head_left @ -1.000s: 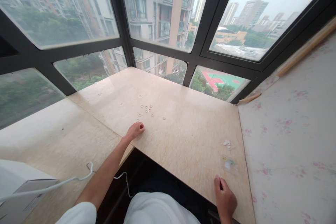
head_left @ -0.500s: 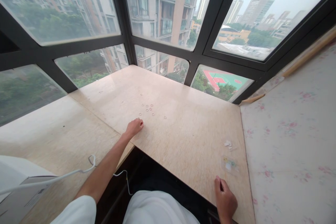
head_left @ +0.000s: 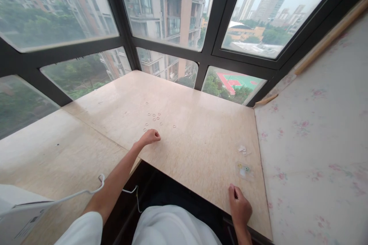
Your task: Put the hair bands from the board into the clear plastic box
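Observation:
Several small thin rings lie scattered on the pale tabletop. My left hand is closed with its knuckles up, low over the table just in front of them. One ring lies right behind that wrist. Whatever the left fingers hold, if anything, is hidden. By the table's front edge on the right, my right hand is curled into a loose fist, and its inside cannot be seen. Beyond it lies a small clear bag with yellow, green and white bits, and past that another with white pieces.
Dark-framed windows border the back of the table. A flowered wall closes off the right side. At the lower left, a white cable runs past a white box. Dark space opens below the front edge.
My left hand has shifted right relative to the rings, and a ring now shows behind it where the hand was. The view has turned slightly right. My right hand stays in a fist.

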